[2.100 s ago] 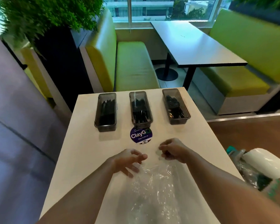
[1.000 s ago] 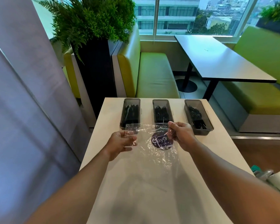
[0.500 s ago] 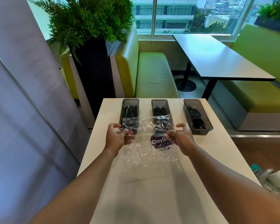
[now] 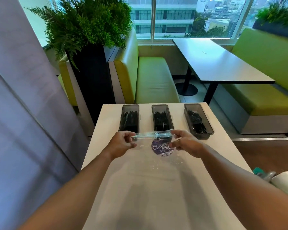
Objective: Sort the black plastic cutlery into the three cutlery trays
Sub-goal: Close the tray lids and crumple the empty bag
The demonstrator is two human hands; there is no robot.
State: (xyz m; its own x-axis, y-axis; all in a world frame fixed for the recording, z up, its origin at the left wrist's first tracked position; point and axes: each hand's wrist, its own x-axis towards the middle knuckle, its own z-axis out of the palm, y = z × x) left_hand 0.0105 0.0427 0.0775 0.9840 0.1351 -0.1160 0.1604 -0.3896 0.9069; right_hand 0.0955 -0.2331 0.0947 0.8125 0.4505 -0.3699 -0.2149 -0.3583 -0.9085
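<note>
- Black plastic cutlery (image 4: pixel 162 121) sits sorted in three dark, see-through cutlery trays in a row along the far edge of the white table (image 4: pixel 156 188): the left tray (image 4: pixel 129 119), the middle tray (image 4: pixel 162 118) and the right tray (image 4: pixel 198 121), each apart from the next.
- A round purple sticker (image 4: pixel 160 147) lies on the table just this side of the middle tray.
- Between the person and the trays hangs a clear plastic bag (image 4: pixel 154 136), stretched flat between both hands; its top edge crosses the near end of the middle tray and reaches toward the left tray, and its loose lower part drapes over the sticker.
- The left hand (image 4: pixel 121 145) pinches the bag's left end between thumb and fingers; the right hand (image 4: pixel 185 144) pinches the right end the same way. Both are closed on the film only.
- No cutlery is in either hand; the trays lie just beyond the fingertips, the right tray clear of the bag, off to the right hand's far side.
- Behind the table stand a green bench seat (image 4: pixel 153 80), a tall dark planter with a fern (image 4: pixel 88 27), and a second table (image 4: pixel 218 63) by the window.
- At the lower right edge a white object (image 4: pixel 284 181) shows partly; I cannot tell what it is.
</note>
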